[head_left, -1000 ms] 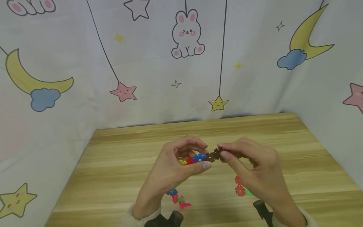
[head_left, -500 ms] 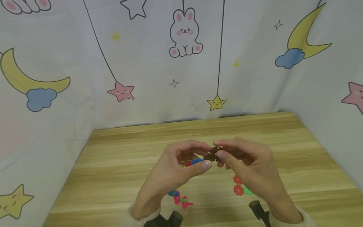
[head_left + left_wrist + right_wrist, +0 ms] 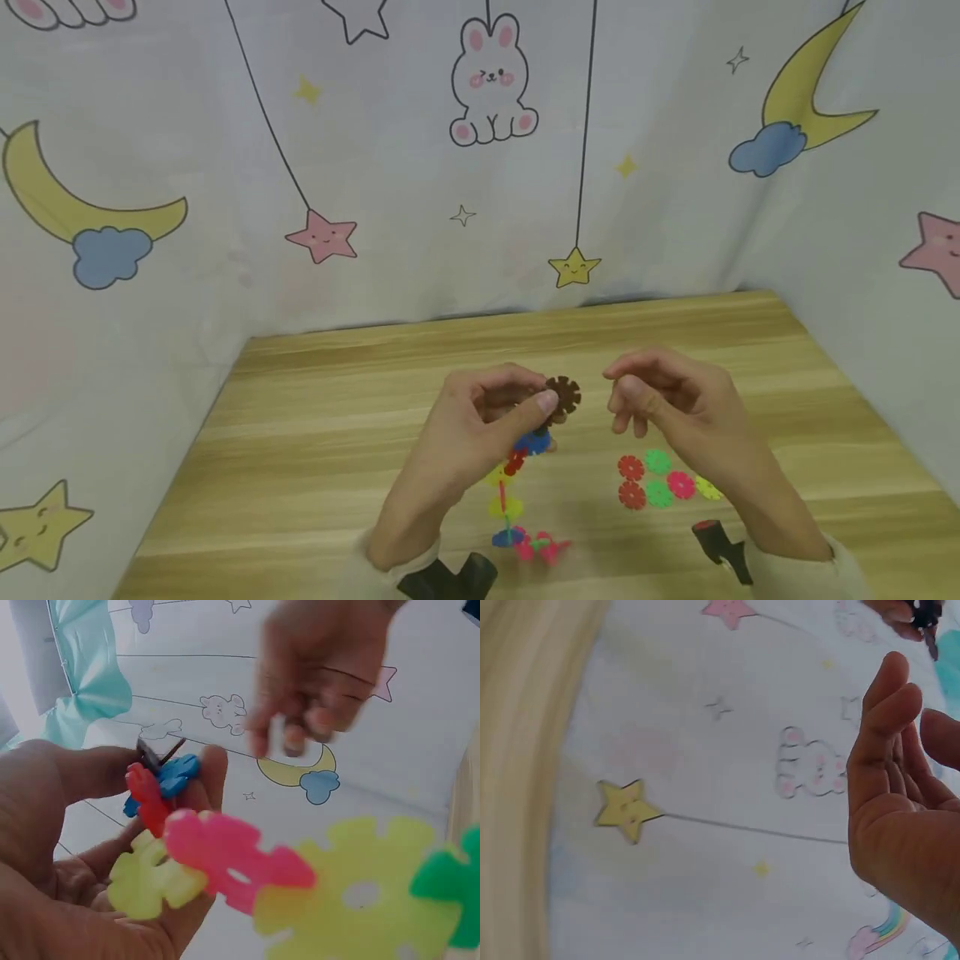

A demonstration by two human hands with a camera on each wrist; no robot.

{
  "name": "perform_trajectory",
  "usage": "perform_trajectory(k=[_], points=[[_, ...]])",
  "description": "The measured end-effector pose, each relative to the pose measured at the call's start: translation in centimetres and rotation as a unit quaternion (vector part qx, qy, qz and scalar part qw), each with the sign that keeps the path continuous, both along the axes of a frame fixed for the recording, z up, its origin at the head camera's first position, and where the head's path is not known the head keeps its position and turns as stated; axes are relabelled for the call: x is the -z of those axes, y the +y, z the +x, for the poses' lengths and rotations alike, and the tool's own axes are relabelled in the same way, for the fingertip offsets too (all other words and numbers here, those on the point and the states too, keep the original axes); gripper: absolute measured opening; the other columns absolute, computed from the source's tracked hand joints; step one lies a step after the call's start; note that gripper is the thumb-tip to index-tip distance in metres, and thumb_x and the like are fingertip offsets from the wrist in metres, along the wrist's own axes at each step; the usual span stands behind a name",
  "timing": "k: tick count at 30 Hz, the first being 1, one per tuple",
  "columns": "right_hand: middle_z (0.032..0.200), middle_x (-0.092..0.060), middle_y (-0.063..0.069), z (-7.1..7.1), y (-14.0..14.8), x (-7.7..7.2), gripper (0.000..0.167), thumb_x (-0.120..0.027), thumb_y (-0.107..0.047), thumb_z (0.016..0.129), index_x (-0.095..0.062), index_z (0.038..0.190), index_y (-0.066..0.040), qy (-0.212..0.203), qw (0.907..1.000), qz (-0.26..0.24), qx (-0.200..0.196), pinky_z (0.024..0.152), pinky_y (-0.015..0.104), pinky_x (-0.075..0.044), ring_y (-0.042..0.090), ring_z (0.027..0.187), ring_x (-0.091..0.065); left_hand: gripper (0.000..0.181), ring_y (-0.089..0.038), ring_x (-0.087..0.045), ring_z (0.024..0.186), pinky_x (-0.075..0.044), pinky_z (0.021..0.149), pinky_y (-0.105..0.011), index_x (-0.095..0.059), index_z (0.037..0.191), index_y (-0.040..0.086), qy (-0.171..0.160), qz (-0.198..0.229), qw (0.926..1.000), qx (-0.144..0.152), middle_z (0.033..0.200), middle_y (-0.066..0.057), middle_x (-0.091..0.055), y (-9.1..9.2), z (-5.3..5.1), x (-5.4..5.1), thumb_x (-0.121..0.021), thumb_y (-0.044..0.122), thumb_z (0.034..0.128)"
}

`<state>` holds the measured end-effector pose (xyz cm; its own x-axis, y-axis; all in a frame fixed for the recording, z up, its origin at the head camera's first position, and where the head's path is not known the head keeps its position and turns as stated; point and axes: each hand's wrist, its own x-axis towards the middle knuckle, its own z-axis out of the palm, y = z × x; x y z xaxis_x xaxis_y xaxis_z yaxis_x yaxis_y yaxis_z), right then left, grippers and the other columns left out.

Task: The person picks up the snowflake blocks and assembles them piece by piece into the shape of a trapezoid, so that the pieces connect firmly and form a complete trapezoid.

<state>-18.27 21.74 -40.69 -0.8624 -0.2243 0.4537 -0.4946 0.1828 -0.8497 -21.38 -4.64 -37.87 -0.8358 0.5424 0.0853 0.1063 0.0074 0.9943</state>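
My left hand (image 3: 480, 433) pinches a brown notched snowflake disc (image 3: 567, 398) between thumb and fingers, at the top end of a linked chain. Below it hang a blue disc (image 3: 534, 442), a red disc (image 3: 515, 462) and yellow discs (image 3: 506, 506), with pink pieces at the lower end. In the left wrist view, a pink disc (image 3: 232, 859) and a large yellow disc (image 3: 356, 862) of this chain run close to the camera. My right hand (image 3: 686, 417) is apart from the chain, fingers loosely bent, with nothing visible between them.
Loose discs lie flat on the wooden table (image 3: 337, 417) below the right hand: red ones (image 3: 631, 467), green ones (image 3: 658, 493), a pink one (image 3: 681, 485) and a yellow one (image 3: 707, 487). A printed curtain (image 3: 390, 275) stands behind the table.
My right hand has let go of the brown discs and moved off to the right. The left hand still holds the chain, which now hangs more steeply below it.
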Motion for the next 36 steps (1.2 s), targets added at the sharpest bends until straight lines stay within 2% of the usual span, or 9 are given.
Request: perform_trajectory(k=[3, 7, 13, 18, 20, 23, 27, 32, 36], points=[[0.098, -0.075, 0.002, -0.3, 2.6, 2.3, 0.016, -0.061, -0.009, 0.109, -0.072, 0.119, -0.002, -0.106, 0.9902, 0.072, 0.055, 0.063, 0.028, -0.057, 0.015, 0.076, -0.071, 0.031, -0.016, -0.081, 0.078, -0.066, 0.079, -0.032, -0.068, 0.137, 0.007, -0.027, 0.038, 0.9989, -0.007, 0.102, -0.011, -0.082, -0.3, -0.2, -0.3, -0.065, 0.016, 0.1073], [0.111, -0.078, 0.01, -0.5, 5.5, 6.0, 0.018, -0.069, -0.015, 0.105, -0.074, 0.12, -0.005, -0.207, 0.9489, 0.21, 0.111, 0.068, 0.025, -0.059, 0.014, 0.085, -0.072, 0.041, -0.018, -0.081, 0.074, -0.068, 0.079, -0.038, -0.057, 0.151, 0.01, -0.031, 0.077, 0.9965, 0.011, 0.09, -0.002, -0.079, -0.9, -0.5, -0.5, -0.059, 0.012, 0.1101], [0.105, -0.076, 0.003, -1.5, 6.3, 9.8, 0.022, -0.082, -0.005, 0.091, -0.075, 0.111, -0.009, -0.183, 0.924, 0.321, 0.099, 0.075, 0.027, -0.058, 0.014, 0.092, -0.068, 0.037, -0.02, -0.082, 0.079, -0.069, 0.083, -0.039, -0.06, 0.149, 0.01, -0.021, 0.09, 0.9957, 0.007, 0.092, -0.003, -0.078, -1.3, -0.7, -0.5, -0.056, 0.014, 0.1122], [0.094, -0.068, -0.005, -2.0, 5.7, 10.5, 0.031, -0.092, -0.007, 0.081, -0.073, 0.104, -0.013, -0.143, 0.8999, 0.401, 0.096, 0.08, 0.033, -0.054, 0.012, 0.089, -0.059, 0.036, -0.022, -0.083, 0.083, -0.068, 0.084, -0.038, -0.059, 0.147, 0.007, -0.038, 0.1, 0.9943, -0.005, 0.098, -0.011, -0.08, -1.1, -0.9, -0.3, -0.055, 0.013, 0.1125], [0.09, -0.065, -0.005, -2.0, 5.6, 10.5, 0.03, -0.092, -0.006, 0.079, -0.073, 0.102, -0.012, -0.134, 0.8958, 0.413, 0.093, 0.077, 0.032, -0.052, 0.012, 0.086, -0.057, 0.035, -0.022, -0.083, 0.084, -0.068, 0.086, -0.04, -0.059, 0.147, 0.006, -0.042, 0.1, 0.994, -0.012, 0.099, -0.015, -0.08, -1.2, -0.8, -0.3, -0.055, 0.012, 0.1123], [0.085, -0.063, -0.007, -1.8, 5.4, 10.3, 0.025, -0.09, -0.005, 0.082, -0.072, 0.096, -0.015, -0.136, 0.9013, 0.402, 0.088, 0.073, 0.026, -0.049, 0.009, 0.081, -0.053, 0.032, -0.021, -0.082, 0.088, -0.068, 0.087, -0.041, -0.062, 0.143, 0.008, -0.043, 0.095, 0.9941, -0.029, 0.097, -0.013, -0.081, -1.2, -0.8, -0.3, -0.056, 0.011, 0.111], [0.076, -0.058, -0.009, -1.3, 4.6, 8.6, 0.015, -0.085, -0.007, 0.089, -0.074, 0.091, -0.017, -0.122, 0.9327, 0.329, 0.081, 0.062, 0.022, -0.045, 0.003, 0.07, -0.048, 0.029, -0.02, -0.082, 0.088, -0.068, 0.086, -0.041, -0.062, 0.138, 0.007, -0.045, 0.091, 0.9939, -0.042, 0.094, -0.006, -0.083, -1.1, -0.7, -0.3, -0.06, 0.011, 0.1089], [0.074, -0.062, -0.01, 0.1, 1.6, 4.3, 0.01, -0.083, -0.01, 0.094, -0.078, 0.096, -0.019, -0.032, 0.9752, 0.192, 0.105, 0.054, 0.023, -0.049, 0.003, 0.059, -0.053, 0.028, -0.019, -0.082, 0.083, -0.068, 0.084, -0.042, -0.059, 0.135, 0.003, -0.044, 0.101, 0.9931, -0.041, 0.095, -0.008, -0.083, -1.0, -0.7, -0.3, -0.06, 0.009, 0.1079], [0.083, -0.069, -0.012, 1.2, -1.0, 0.8, 0.026, -0.084, -0.001, 0.089, -0.08, 0.099, -0.025, 0.045, 0.9854, 0.126, 0.104, 0.057, 0.021, -0.054, 0.005, 0.062, -0.062, 0.029, -0.018, -0.081, 0.079, -0.069, 0.082, -0.042, -0.057, 0.134, 0.0, -0.03, 0.105, 0.993, -0.044, 0.096, -0.004, -0.08, -1.1, -0.7, -0.3, -0.061, 0.009, 0.1068]])
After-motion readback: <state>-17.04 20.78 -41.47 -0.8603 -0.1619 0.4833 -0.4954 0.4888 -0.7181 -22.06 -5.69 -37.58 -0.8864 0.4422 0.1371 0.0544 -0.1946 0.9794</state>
